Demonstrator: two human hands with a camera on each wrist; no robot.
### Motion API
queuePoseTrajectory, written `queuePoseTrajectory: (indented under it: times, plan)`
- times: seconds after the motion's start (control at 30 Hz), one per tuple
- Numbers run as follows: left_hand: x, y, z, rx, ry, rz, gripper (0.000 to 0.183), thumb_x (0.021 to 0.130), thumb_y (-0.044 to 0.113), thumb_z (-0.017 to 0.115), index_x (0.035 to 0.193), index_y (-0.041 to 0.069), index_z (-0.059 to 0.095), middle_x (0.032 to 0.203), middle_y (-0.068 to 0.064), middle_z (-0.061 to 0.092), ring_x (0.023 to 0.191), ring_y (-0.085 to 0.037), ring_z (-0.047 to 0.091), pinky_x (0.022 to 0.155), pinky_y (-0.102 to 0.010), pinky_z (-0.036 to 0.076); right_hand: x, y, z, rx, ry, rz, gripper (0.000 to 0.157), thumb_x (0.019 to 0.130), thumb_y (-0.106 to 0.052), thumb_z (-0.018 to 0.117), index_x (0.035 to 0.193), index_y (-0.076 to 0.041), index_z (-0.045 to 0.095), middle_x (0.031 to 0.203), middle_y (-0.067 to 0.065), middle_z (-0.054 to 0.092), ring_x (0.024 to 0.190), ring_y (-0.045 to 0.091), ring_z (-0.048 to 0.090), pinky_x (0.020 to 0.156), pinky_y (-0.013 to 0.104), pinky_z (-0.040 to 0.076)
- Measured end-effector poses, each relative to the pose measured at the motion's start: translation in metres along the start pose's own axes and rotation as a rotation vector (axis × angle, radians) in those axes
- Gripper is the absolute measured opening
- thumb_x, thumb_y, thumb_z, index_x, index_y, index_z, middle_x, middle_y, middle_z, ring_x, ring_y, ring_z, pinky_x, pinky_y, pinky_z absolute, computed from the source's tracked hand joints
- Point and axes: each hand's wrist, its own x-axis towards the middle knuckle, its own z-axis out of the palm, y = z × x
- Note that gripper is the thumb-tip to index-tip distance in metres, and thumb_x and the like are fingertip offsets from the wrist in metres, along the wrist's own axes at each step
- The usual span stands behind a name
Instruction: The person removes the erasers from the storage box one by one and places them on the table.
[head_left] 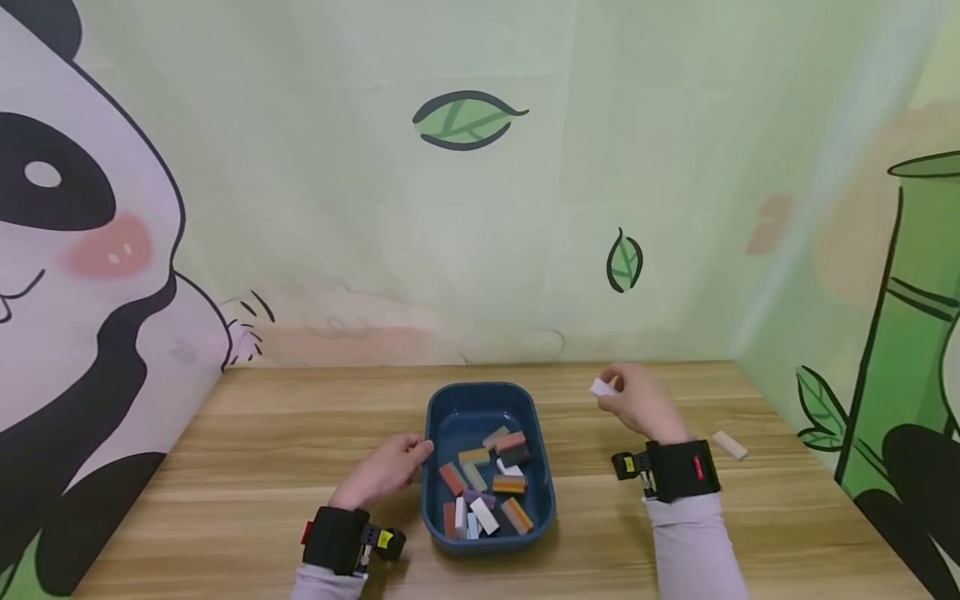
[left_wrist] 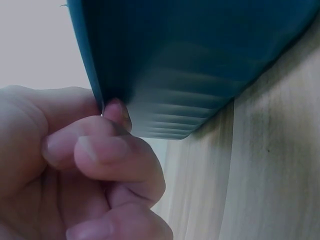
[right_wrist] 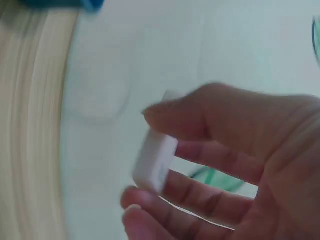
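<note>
A blue rectangular plastic bin (head_left: 489, 546) stands on the table, with several small oblong blocks of mixed colours inside. My left hand (head_left: 381, 473) pinches its left rim; the left wrist view shows the curled fingers against the ribbed outer wall (left_wrist: 175, 100). To the right of the bin and above the table, my right hand (head_left: 643, 402) holds a white block (right_wrist: 156, 157) between thumb and fingers. Another pale block (head_left: 730, 445) lies on the table, right of my right wrist.
Wood-grain table (head_left: 277, 433) runs back to a pale green printed cloth (head_left: 337, 208). A panda print (head_left: 150, 333) covers the left side and a bamboo print (head_left: 907, 333) the right. Black camera straps circle both wrists.
</note>
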Motion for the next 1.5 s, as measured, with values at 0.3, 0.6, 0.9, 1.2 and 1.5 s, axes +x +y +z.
queuePoseTrajectory:
  times: [0.3,0.6,0.9,1.2,1.5]
  plan:
    - [0.000,0.002,0.000,-0.008,-0.006,0.035,0.029,0.105,0.022,0.045,0.086,0.004,0.056,0.063,0.000,0.039,0.053,-0.016,0.038,0.053,-0.029,0.028,-0.016,0.061,-0.019,0.063,0.035,0.134,0.037,0.090,-0.013,0.065,0.118,0.008,0.054,0.099,0.024,0.056,0.074,0.026,0.053,0.058,0.034,0.044]
    - [-0.003,-0.001,0.000,0.027,-0.012,0.013,0.029,0.106,0.021,0.043,0.087,0.003,0.057,0.063,0.000,0.039,0.053,-0.016,0.037,0.054,-0.029,0.027,-0.031,0.102,-0.005,0.203,-0.029,0.274,0.041,0.091,-0.010,0.060,0.123,0.011,0.047,0.086,0.019,0.057,0.059,0.022,0.054,0.052,0.033,0.044]
    - [-0.003,-0.003,0.001,0.045,-0.011,0.033,0.030,0.106,0.023,0.042,0.089,0.003,0.056,0.062,0.000,0.039,0.051,-0.015,0.036,0.051,-0.029,0.027,-0.031,0.124,0.011,0.233,-0.128,0.372,0.034,0.089,-0.006,0.062,0.118,0.009,0.051,0.081,0.014,0.057,0.064,0.023,0.052,0.054,0.033,0.044]
    - [-0.005,0.001,-0.002,0.070,0.012,0.010,0.030,0.106,0.023,0.042,0.088,0.004,0.057,0.065,-0.001,0.041,0.055,-0.017,0.038,0.053,-0.030,0.028,-0.025,0.129,0.021,0.221,-0.152,0.385,0.029,0.084,-0.004,0.066,0.108,0.008,0.054,0.088,0.018,0.057,0.066,0.025,0.052,0.055,0.033,0.044]
    - [-0.004,-0.001,-0.003,0.035,-0.002,0.007,0.030,0.107,0.025,0.041,0.094,0.003,0.059,0.064,0.000,0.042,0.054,-0.016,0.039,0.053,-0.029,0.028,-0.026,0.125,0.018,0.208,-0.146,0.400,0.031,0.085,-0.007,0.066,0.109,0.008,0.053,0.086,0.017,0.056,0.068,0.025,0.052,0.057,0.033,0.045]
